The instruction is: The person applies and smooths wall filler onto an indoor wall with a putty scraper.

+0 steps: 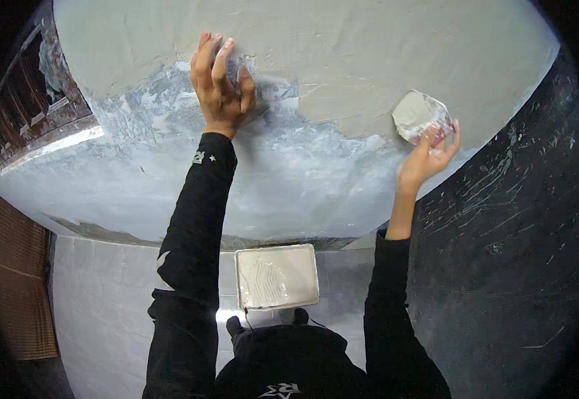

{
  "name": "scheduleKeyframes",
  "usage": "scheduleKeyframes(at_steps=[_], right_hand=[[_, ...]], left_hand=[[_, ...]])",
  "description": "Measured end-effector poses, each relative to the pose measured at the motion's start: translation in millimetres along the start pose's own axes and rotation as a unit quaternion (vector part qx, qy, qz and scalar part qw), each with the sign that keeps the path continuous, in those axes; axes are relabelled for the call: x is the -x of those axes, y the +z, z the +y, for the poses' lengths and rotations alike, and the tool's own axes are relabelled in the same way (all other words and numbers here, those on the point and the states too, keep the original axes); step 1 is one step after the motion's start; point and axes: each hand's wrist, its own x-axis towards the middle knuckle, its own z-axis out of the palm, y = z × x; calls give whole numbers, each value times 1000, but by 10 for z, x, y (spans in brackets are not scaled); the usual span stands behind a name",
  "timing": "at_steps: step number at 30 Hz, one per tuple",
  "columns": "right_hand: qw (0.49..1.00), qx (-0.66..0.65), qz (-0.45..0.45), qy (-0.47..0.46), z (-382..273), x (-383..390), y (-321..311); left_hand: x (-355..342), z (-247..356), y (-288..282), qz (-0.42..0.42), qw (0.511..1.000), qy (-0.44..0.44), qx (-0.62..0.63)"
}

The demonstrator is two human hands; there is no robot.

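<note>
A wall [302, 46] fills the upper view, coated in pale beige compound above a mottled grey-white band. My left hand [223, 90] is raised against it near the top centre, fingers apart and slightly bent, with white residue on them and nothing visible held. At the right, my right hand [434, 149] grips a small, flat, irregularly rounded pad [412, 112] smeared with cream compound, held at the wall. Whether it is a scraper or another tool, I cannot tell. Below, on the floor, a rectangular tray [277, 276] holds cream paste with ridged marks.
An opening with dark bars [26, 113] is at upper left. A brown woven-looking panel [13, 272] runs down the left side. A dark, scuffed surface [502, 253] lies along the right. Grey floor [103, 306] surrounds the tray, with my feet just below it.
</note>
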Motion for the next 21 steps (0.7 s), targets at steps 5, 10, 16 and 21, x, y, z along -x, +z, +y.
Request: scheduleKeyframes(at_steps=[5, 10, 16, 21], right_hand=[[987, 102, -106, -69, 79, 459, 346], [979, -3, -196, -47, -94, 736, 831], [999, 0, -40, -13, 145, -40, 88], [998, 5, 4, 57, -120, 78, 35]], left_hand=[[-47, 14, -39, -10, 1000, 12, 2], [49, -21, -8, 11, 999, -21, 26], [3, -1, -42, -16, 1000, 3, -1], [-96, 52, -66, -38, 999, 23, -26]])
